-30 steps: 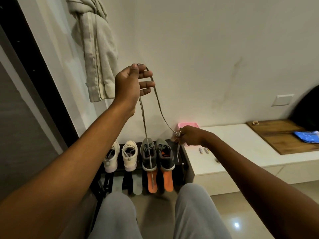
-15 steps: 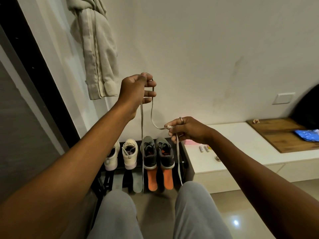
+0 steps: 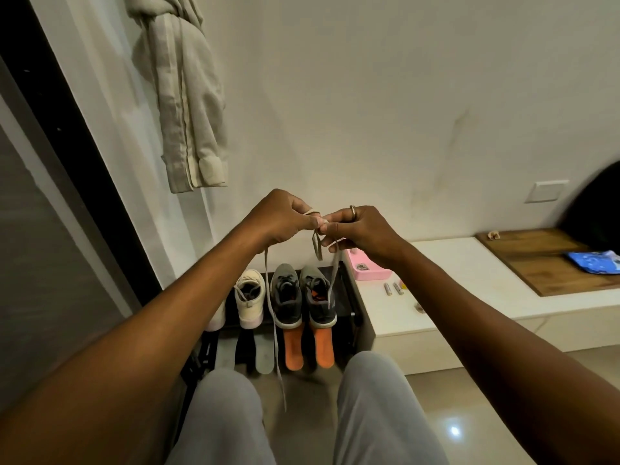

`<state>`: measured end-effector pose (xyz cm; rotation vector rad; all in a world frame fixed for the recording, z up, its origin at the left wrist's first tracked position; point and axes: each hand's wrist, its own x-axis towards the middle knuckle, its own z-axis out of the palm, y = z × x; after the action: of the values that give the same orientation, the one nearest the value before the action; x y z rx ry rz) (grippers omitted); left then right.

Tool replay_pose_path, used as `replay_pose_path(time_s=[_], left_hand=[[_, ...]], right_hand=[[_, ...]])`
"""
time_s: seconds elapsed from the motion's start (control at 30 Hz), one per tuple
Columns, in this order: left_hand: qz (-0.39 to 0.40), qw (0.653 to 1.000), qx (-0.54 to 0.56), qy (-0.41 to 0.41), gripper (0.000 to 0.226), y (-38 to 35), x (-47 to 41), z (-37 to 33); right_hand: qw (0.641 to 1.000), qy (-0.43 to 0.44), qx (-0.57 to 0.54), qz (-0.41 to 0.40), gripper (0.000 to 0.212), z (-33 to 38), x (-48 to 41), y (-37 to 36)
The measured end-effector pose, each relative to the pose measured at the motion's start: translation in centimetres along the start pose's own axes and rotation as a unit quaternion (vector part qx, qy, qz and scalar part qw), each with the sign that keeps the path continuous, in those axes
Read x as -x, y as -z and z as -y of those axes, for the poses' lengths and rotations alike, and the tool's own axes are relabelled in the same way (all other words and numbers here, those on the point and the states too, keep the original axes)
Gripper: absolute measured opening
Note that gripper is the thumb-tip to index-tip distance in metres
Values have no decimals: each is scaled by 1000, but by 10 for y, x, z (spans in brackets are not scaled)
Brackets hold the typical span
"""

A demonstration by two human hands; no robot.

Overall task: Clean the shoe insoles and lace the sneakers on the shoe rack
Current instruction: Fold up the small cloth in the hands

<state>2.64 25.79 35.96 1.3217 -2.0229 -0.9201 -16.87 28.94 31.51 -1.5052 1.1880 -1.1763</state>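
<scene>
Pinching the shoelace (image 3: 275, 330) with left hand (image 3: 281, 216) and right hand (image 3: 359, 229), fingertips meeting; trailing from that grip toward six o'clock, past grey sneakers (image 3: 287, 297).

Nothing here can be read. The blue packet (image 3: 592, 261) on the wooden board (image 3: 530, 260) carries some pale print (too blurred to make out from where I stand), and any marks on the grey sneakers (image 3: 288, 310) are too small to tell.
</scene>
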Motion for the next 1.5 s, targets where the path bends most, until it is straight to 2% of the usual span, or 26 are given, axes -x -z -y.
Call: replay_pose_path(time_s=[0.13, 0.27, 0.37, 0.6, 0.67, 0.8, 0.9, 1.0, 1.1, 1.2, 1.33, 1.43, 1.5], left_hand=[[-17, 999, -35, -9, 13, -1, 3, -4], [-16, 997, -73, 9, 28, -7, 5, -6], [-11, 998, -56, 33, 34, -6, 2, -2], [-31, 997, 11, 70, 27, -2, -4, 3], [-44, 997, 20, 68, 24, 0, -5, 5], [-33, 998, 27, 51, 24, -2, -6, 7], [-20, 999, 21, 37, 23, -6, -4, 4], [-16, 999, 14, 30, 24, -7, -5, 2], [-40, 998, 6, 46, 24, -5, -8, 6], [-59, 995, 23, 81, 24, 0, -12, 14], [-99, 986, 58, 123, 26, 7, -16, 19], [-143, 973, 101, 148, 28, 16, -19, 19], [-160, 967, 125, 157, 25, 22, -19, 18]], right_hand=[[999, 14, 33, -15, 15, 2, 2, -3], [998, 37, 22, -37, 15, 2, 2, -8], [998, 48, -12, -39, 5, 1, 2, -10], [995, 21, -71, 71, 10, -1, 2, -12], [996, 28, -40, 80, 15, 0, 3, -13], [998, 38, 40, 23, 11, -2, 0, -16], [996, 43, 67, -40, 33, -1, -3, -21], [987, 70, 123, -75, 16, 0, -5, -25], [986, 98, 100, -91, 9, -1, -2, -22], [988, 125, 68, -60, 11, -4, 1, -17], [995, 96, 0, 11, 25, -1, 5, -15], [994, 76, 52, 62, 49, -2, 11, -13], [988, 62, 114, 85, 54, -6, 15, -10]])
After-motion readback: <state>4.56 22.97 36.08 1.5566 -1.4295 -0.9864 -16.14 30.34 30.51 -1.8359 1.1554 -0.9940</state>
